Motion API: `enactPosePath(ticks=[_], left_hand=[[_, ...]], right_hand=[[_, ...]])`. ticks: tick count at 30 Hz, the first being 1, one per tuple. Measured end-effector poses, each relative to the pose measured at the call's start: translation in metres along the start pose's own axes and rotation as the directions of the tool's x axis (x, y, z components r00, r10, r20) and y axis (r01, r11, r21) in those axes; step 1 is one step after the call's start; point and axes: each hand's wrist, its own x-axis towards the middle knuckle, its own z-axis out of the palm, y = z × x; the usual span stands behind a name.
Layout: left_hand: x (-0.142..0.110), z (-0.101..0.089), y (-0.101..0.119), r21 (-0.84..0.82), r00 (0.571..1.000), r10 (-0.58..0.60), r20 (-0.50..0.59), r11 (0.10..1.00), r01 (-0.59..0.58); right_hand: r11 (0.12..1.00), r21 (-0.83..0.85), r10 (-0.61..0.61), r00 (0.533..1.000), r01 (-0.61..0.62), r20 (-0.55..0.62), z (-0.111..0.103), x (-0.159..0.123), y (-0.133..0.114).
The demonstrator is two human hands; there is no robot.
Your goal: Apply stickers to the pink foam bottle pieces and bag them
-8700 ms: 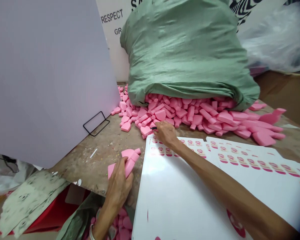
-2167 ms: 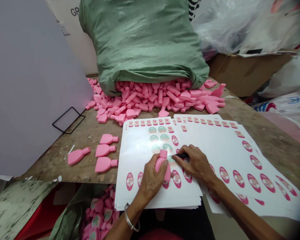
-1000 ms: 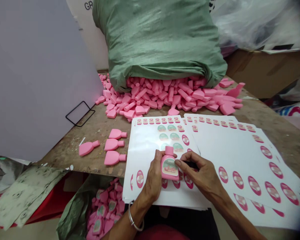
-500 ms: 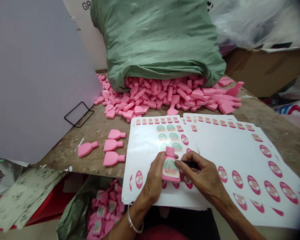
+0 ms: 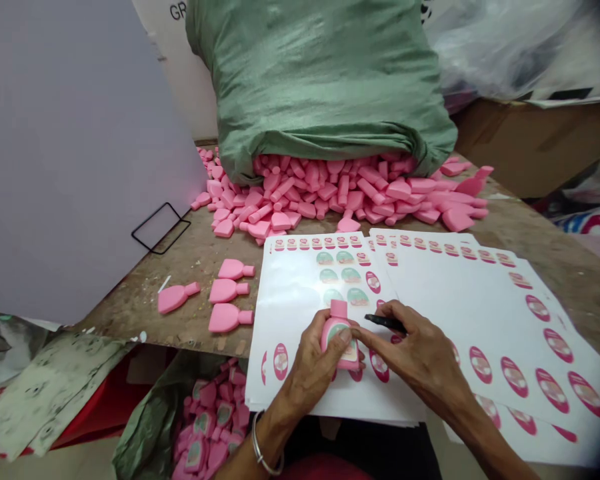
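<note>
A small pink bottle (image 5: 339, 311) stands cap-up in my left hand (image 5: 305, 363), whose thumb lies across the green and cream label (image 5: 335, 329) on its front. My right hand (image 5: 417, 350) grips a slim black pen-like tool (image 5: 386, 323), its tip pointing left, while a fingertip touches the bottle's right side. Both hands are over a stack of sticker sheets (image 5: 293, 293), where several green label stickers (image 5: 351, 275) remain along the middle. Left of the stack, three plain pink bottles (image 5: 225, 291) lie in a column, with another pink bottle (image 5: 175, 298) farther left.
At the back, a green cloth sack (image 5: 325, 73) spills a heap of pink bottles (image 5: 300, 193). More sticker sheets (image 5: 460, 300) spread rightward. Below the table edge, a green bag (image 5: 145, 413) holds labelled bottles. A black wire frame (image 5: 161, 228) projects beside the pale panel (image 5: 70, 147).
My left thumb has moved onto the label's face. My right hand has shifted slightly right, off the label's front, and the black tool shows more fully.
</note>
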Motion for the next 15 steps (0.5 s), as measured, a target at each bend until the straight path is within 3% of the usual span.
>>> enactPosePath(ticks=[4,7,10,12,15], left_hand=[[-0.003,0.001,-0.002,-0.189,0.993,-0.110,0.042,0.975,0.116],[-0.006,0.002,0.002,-0.311,0.977,-0.212,-0.024,0.930,0.194],[-0.008,0.001,0.006,-0.317,0.967,-0.237,-0.090,0.928,0.198],[-0.008,0.000,0.006,-0.324,0.976,-0.207,-0.062,0.929,0.176],[-0.010,-0.002,0.005,-0.408,0.982,-0.180,0.064,0.893,0.190]], right_hand=[[0.964,0.259,0.024,0.987,-0.065,0.158,0.001,0.001,-0.002],[0.923,0.351,0.061,0.963,-0.154,0.262,0.004,0.000,-0.011],[0.912,0.375,0.054,0.954,-0.168,0.295,0.007,-0.003,-0.018],[0.916,0.380,0.010,0.954,-0.129,0.300,0.008,-0.005,-0.020],[0.942,0.331,-0.060,0.937,-0.060,0.343,0.004,-0.006,-0.020]])
